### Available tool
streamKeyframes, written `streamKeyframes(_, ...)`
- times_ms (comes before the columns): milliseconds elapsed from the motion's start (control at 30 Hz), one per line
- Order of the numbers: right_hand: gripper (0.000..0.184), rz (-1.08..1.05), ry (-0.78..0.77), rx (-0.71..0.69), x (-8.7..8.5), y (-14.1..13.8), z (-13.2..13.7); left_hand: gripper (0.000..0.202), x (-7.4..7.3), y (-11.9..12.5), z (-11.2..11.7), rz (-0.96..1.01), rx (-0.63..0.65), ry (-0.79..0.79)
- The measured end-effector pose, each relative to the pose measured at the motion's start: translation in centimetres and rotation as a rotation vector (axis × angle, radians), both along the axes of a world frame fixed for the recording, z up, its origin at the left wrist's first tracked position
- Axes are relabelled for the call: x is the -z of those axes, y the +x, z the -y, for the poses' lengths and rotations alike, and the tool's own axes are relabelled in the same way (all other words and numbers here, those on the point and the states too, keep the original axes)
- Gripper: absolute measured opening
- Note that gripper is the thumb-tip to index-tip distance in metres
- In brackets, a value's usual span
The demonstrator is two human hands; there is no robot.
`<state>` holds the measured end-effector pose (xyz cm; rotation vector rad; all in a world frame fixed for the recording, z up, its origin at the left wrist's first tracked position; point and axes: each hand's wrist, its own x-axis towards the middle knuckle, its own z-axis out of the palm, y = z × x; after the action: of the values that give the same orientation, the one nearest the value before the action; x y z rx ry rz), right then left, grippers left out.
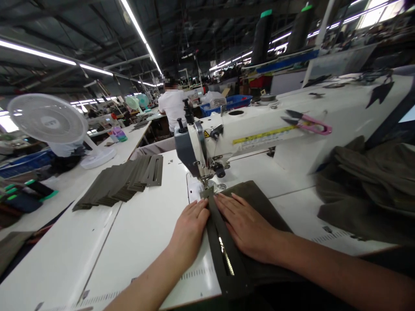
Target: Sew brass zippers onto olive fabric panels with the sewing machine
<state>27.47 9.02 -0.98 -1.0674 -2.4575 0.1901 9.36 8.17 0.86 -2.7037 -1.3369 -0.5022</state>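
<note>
Two bare hands lie flat with fingers spread, pinching nothing: the left hand (189,229) beside the slit in an olive fabric panel (223,255), the right hand (244,226) on it. The panel runs to 12 o'clock under the presser foot (207,185). It should handle light, soft yet firm, best pressed flat near the slit's edges, with cut olive pieces (119,181) stacked at 10 o'clock

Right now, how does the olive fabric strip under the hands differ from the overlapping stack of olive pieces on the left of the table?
The olive strip lies under the left hand and right hand, its end at the sewing machine's presser foot; the olive stack sits untouched, further left on the white table. The strip is one piece with a shiny line in its slot; the stack is many overlapping pieces. Both are dark olive and slotted.
</note>
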Motion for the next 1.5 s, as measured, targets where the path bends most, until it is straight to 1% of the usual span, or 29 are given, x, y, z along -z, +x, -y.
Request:
streamKeyframes(100, 0.048, 0.008, -0.047, 0.021, -0.5, -0.3, 0.1, 0.023, 0.0, 0.1, -0.1, -0.045, -0.004, 0.0)
streamKeyframes(200, 0.053, 0.038, -0.125, 0.005, -0.9, -0.6, 0.0, 0.026, 0.3, -0.2, -0.4, -0.08, 0.003, 0.057)
streamKeyframes(400, 0.057, -0.067, -0.156, 0.003, -0.1, -0.7, -0.5, 0.029, 0.9, -1.2, -1.1, -0.147, 0.053, 0.16)
streamKeyframes(500, 0.058, -0.119, -0.155, 0.001, 0.3, -0.6, -0.6, 0.032, 0.8, -1.5, -1.3, -0.16, 0.072, 0.179)
streamKeyframes(633, 0.059, -0.138, -0.164, -0.016, 0.1, -0.3, -0.6, 0.027, 0.5, -1.7, -1.4, -0.184, 0.079, 0.196)
streamKeyframes(733, 0.059, -0.126, -0.142, -0.012, -0.4, -0.1, -0.6, 0.026, 0.2, -1.4, -1.4, -0.195, 0.083, 0.196)
streamKeyframes(867, 0.053, -0.036, -0.13, -0.026, -1.0, 0.2, -0.5, 0.03, 0.1, -0.9, -1.1, -0.173, 0.076, 0.155)
streamKeyframes(967, 0.049, -0.013, -0.085, -0.058, -0.7, 0.3, -0.4, 0.036, 0.6, -0.6, -0.5, -0.126, 0.04, 0.125)
streamKeyframes(1067, 0.049, 0.007, -0.022, -0.065, -0.1, 0.3, -0.3, 0.036, 1.0, -0.3, 0.1, -0.073, 0.024, 0.088)
streamKeyframes(1200, 0.051, 0.062, 0.023, -0.057, 0.1, 0.2, -0.1, 0.033, 1.1, 0.2, 0.7, 0.004, -0.088, 0.055)
streamKeyframes(1267, 0.052, 0.096, 0.024, -0.056, 0.0, 0.1, 0.0, 0.033, 1.1, 0.3, 0.8, 0.005, -0.119, 0.059)
streamKeyframes(1400, 0.051, 0.151, 0.027, -0.056, -0.1, -0.1, -0.2, 0.03, 1.4, 0.5, 0.4, -0.039, -0.097, 0.102)
streamKeyframes(1500, 0.051, 0.164, 0.043, -0.048, 0.1, -0.2, -0.9, 0.027, 1.2, 0.7, -0.5, -0.036, -0.098, 0.094)
